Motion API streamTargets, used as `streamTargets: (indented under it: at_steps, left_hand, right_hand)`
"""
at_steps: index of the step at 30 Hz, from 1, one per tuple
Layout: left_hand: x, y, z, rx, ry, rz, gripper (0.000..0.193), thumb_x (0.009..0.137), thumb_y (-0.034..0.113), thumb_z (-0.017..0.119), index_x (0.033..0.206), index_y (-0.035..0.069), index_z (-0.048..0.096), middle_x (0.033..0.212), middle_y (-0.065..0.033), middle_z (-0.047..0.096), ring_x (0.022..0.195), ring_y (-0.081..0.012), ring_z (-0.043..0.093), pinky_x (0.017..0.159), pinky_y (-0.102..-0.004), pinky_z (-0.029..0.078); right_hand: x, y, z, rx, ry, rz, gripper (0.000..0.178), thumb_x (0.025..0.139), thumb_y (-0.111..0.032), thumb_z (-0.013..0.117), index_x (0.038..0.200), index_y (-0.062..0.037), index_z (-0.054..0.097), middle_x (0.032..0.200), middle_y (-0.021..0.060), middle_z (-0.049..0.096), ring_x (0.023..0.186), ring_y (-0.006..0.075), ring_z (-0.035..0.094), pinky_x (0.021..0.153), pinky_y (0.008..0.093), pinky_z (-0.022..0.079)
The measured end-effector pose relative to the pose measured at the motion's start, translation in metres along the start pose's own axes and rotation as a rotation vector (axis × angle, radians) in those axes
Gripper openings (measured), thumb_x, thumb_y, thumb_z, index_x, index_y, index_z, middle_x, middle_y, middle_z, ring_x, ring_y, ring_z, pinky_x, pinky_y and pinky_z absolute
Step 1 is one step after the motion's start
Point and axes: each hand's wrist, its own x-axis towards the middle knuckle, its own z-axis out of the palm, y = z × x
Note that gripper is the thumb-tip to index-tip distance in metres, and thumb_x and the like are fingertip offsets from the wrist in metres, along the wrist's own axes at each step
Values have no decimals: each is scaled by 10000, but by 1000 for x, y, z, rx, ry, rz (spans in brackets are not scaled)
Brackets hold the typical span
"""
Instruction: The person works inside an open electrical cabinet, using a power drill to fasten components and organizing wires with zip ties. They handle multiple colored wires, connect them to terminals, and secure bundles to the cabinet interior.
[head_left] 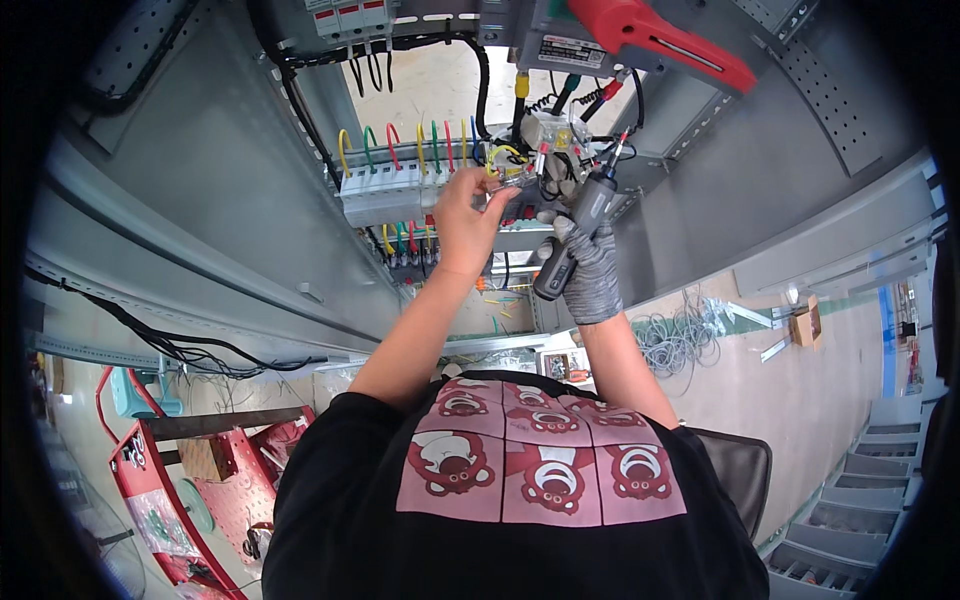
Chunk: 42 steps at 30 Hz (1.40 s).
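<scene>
My right hand [590, 265], in a grey knitted glove, grips a grey cordless screwdriver [594, 205]. Its bit points up and away, close to a red-sleeved cable end below the switch. My bare left hand [468, 222] has thumb and forefinger pinched together beside a yellow wire [508, 152]. Something small and shiny shows at those fingertips, too small to name. Just beyond both hands sits a clear-covered block [556, 132] with thick cables coming down into it. To the left of my left hand runs a row of white circuit breakers [385, 188] with yellow, green and red wires.
A grey switch unit with a red handle [655, 40] hangs at the top. Metal cabinet walls [215, 190] flank my arms. Black cables [180, 345] run along the left edge. Coiled grey wire [680, 335] lies on the floor at right; a red cart [170, 490] stands lower left.
</scene>
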Motion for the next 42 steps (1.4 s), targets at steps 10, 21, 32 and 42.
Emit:
streamTargets:
  at_steps: [10,21,32,42]
  left_hand:
    - [1,1,3,35,62,82,335,675,129,819,865,43,556,864,-79,551,736,-241,520,666,-340,449]
    - [6,1,4,56,69,-9,446,644,171,850,889,35,503,850,-83,520,723,-221,539,675,-328,465]
    - [16,6,-2,-97,-103,-49,447,750,55,764,1123,-15,528,1165,-108,478,830,-206,635,729,-306,537]
    - [15,-11,2,-167,-123,-4,403,745,-21,751,1079,-48,529,1177,-104,449,742,-159,624,640,-266,543]
  right_hand:
    - [11,36,-4,-234,13,-158,401,844,-49,673,1202,-69,493,1087,80,598,791,107,601,604,235,549]
    - [10,34,-3,-287,41,-124,384,835,-24,678,1165,-70,486,976,29,561,750,110,597,623,250,526]
    - [17,40,-5,-289,-11,-190,342,869,-43,641,1175,-70,492,1078,63,601,803,127,612,624,253,546]
    - [-32,12,-22,-554,-3,-9,354,896,-172,658,1185,-58,487,958,45,605,777,116,621,624,252,519]
